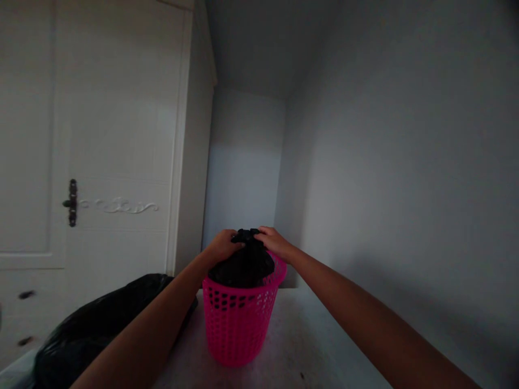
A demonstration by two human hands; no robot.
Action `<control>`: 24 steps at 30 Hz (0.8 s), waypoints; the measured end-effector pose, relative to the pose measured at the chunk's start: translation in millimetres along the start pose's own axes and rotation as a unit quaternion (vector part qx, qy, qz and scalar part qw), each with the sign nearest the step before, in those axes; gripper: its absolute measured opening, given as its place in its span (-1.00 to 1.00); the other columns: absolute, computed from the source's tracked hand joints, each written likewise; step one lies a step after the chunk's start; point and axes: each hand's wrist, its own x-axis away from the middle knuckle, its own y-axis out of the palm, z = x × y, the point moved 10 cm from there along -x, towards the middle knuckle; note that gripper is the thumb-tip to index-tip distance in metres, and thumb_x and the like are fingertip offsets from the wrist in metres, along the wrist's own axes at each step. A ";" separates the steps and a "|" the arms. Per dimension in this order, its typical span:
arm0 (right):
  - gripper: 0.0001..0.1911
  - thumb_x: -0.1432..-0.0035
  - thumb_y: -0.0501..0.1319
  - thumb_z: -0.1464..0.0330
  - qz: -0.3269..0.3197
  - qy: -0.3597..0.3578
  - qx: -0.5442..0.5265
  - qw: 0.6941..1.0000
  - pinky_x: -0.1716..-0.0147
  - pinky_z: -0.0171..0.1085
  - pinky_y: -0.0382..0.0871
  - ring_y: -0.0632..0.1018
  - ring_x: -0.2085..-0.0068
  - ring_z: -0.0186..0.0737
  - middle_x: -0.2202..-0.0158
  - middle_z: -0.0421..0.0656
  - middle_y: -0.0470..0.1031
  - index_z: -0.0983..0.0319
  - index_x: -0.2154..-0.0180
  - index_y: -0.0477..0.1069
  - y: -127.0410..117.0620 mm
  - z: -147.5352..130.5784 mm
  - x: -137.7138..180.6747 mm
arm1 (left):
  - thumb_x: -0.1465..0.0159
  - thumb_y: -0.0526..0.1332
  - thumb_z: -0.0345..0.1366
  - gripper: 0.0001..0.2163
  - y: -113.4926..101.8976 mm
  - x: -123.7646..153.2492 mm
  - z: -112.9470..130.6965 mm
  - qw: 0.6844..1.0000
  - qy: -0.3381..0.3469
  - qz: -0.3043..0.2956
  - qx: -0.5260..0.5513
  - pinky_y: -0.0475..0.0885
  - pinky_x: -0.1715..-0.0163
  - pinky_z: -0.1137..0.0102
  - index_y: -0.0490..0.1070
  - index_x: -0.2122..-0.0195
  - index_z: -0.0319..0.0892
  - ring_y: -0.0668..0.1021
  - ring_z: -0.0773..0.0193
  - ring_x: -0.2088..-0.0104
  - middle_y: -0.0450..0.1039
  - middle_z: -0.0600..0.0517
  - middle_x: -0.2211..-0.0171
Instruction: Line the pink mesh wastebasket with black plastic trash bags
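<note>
A bright pink perforated plastic basket (237, 324) stands on a pale floor in front of me. Inside it sits a black bin bag (245, 266), its gathered top sticking up above the rim. My left hand (222, 245) grips the left side of the bag's bunched neck with curled fingers. My right hand (273, 239) is closed on the right side of the same neck. Both forearms reach forward from the bottom of the view.
A second, full black bag (101, 319) lies on the floor at the left, close to the basket. A white wardrobe door (117, 135) with a dark handle (72, 202) fills the left. Grey walls form a narrow corner behind the basket.
</note>
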 end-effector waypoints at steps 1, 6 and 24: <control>-0.91 -0.13 0.27 0.35 0.014 -0.003 0.016 1.000 0.32 -0.32 0.31 0.45 0.35 -0.28 0.38 -0.26 0.46 0.20 0.27 0.45 -4.4 -0.5 0.7 | -0.15 0.36 -0.28 -0.84 -0.8 0.1 0.9 1.000 0.004 0.005 -0.008 0.48 0.22 0.28 0.60 0.25 -0.19 0.67 0.04 0.25 0.69 -0.09 0.30; -0.32 0.07 0.54 0.37 0.008 -0.071 0.047 0.996 0.14 -0.22 0.45 0.57 0.19 -0.22 0.00 -0.09 0.59 0.15 -0.12 0.46 -4.2 -18.0 5.2 | -0.22 0.26 -0.41 -0.73 0.5 2.8 11.3 0.999 0.027 0.027 -0.016 0.44 0.18 0.34 0.57 0.05 -0.17 0.66 0.13 0.21 0.69 -0.06 0.21; -0.86 -0.19 0.28 0.44 0.042 -0.108 0.153 0.981 0.21 -0.26 0.36 0.58 0.26 -0.18 0.28 -0.17 0.66 0.17 0.23 0.61 -15.2 -17.6 13.5 | -0.21 0.27 -0.06 -0.66 11.8 0.9 1.9 0.997 -0.018 -0.055 0.054 0.38 0.46 0.39 0.66 0.28 -0.25 0.56 0.20 0.45 0.58 0.01 0.49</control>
